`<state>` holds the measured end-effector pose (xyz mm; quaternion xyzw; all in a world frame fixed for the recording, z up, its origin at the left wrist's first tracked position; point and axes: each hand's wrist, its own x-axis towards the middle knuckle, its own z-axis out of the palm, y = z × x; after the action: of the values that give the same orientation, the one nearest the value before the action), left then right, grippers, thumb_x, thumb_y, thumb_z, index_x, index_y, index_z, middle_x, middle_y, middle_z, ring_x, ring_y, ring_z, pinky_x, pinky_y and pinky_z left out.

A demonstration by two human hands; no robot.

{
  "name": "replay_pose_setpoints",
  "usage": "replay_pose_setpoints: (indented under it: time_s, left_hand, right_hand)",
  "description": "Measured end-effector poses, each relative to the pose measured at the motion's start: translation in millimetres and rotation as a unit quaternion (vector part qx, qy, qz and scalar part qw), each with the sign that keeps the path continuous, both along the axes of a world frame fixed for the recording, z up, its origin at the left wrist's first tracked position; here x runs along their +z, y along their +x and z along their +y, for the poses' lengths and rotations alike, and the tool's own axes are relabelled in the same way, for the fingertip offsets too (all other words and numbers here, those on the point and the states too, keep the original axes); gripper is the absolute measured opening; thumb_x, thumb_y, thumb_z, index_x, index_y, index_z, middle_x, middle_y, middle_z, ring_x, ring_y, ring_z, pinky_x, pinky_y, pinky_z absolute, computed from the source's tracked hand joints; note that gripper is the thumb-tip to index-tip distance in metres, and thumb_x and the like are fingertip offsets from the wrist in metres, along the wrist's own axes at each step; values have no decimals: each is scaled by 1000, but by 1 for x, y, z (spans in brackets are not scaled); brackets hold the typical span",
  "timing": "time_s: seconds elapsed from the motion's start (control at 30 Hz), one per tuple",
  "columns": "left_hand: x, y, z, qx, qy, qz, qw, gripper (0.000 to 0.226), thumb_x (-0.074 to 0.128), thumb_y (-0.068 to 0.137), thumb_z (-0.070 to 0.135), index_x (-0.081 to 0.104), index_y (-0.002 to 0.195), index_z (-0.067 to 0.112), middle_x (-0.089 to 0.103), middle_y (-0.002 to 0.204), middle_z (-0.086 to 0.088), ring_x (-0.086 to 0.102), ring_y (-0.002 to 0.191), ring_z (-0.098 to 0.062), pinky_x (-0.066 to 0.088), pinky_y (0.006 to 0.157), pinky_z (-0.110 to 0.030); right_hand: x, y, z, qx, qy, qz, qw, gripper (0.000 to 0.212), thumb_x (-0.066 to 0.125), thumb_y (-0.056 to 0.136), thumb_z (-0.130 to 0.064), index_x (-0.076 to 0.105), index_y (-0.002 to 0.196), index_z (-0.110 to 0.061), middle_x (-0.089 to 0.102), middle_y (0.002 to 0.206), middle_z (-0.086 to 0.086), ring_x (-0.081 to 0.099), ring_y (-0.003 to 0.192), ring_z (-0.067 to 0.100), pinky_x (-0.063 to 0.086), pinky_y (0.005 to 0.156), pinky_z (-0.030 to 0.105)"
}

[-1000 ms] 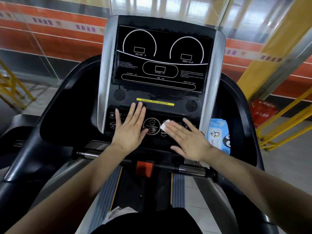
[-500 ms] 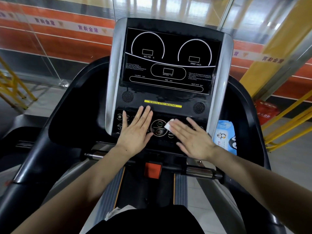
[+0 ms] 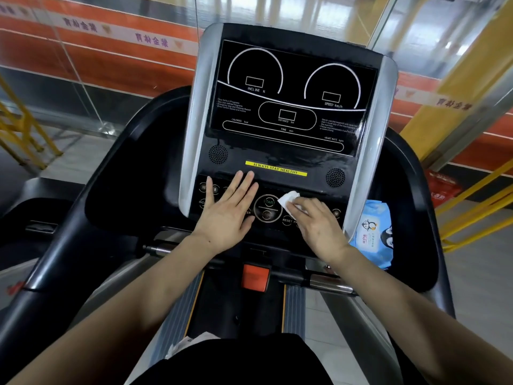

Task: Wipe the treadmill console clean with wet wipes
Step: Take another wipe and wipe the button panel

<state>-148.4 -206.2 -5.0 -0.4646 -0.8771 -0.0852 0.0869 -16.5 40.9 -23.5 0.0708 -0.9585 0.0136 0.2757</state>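
On the console (image 3: 280, 168), left hand (image 3: 227, 215) flat, right hand (image 3: 316, 226) curled over wipe (image 3: 287, 198).

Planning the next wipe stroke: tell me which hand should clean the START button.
Right. The right hand already presses the wet wipe beside the START button; the left hand lies flat on the console, holding nothing.
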Motion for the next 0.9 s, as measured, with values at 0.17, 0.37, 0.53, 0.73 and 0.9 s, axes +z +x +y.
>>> replay_pose_setpoints:
  time_s: [0.17, 0.37, 0.53, 0.73, 0.9]
  left_hand:
    - [-4, -1, -10, 8, 22, -4, 1000, 79, 50, 103, 41, 11, 168, 19, -8, 178, 1, -11, 164, -22, 0, 124, -76]
    - [-5, -6, -21, 13, 21, -8, 1000, 82, 52, 102, 38, 7, 169, 20, -10, 178, 2, -13, 163, -21, -5, 124, -74]
    - [-2, -9, -26, 18, 21, -13, 1000, 82, 52, 102, 37, 7, 169, 21, -10, 177, 2, -13, 163, -21, -7, 122, -76]
    - [-3, -11, -33, 19, 13, -18, 1000, 83, 51, 103, 36, 3, 168, 22, -14, 177, 3, -17, 162, -20, -18, 119, -72]
    - [0, -14, -35, 8, 2, -21, 1000, 83, 49, 104, 36, -1, 168, 23, -17, 176, 4, -19, 162, -20, -17, 119, -74]
  right_hand:
    - [-22, 10, -17, 82, 57, -44, 994, 33, 51, 100, -10, 72, 126, -4, 71, 121, 11, 64, 102, 30, 56, 86, 42]
    - [23, -24, -7, 17, 41, -13, 999, 40, 57, 88, 7, 72, 124, 0, 70, 115, 17, 66, 96, 37, 54, 82, 43]
    - [-5, -3, -34, 67, 79, -54, 993, 40, 49, 94, -5, 70, 128, 0, 70, 118, 13, 65, 103, 33, 56, 89, 42]
    - [4, -8, -39, 72, 102, -68, 990, 37, 47, 96, -11, 73, 121, -3, 71, 110, 9, 68, 97, 32, 58, 85, 41]
    - [29, -36, -27, -12, 85, -25, 996, 43, 51, 85, -2, 72, 122, 0, 71, 105, 13, 64, 90, 35, 47, 81, 40]
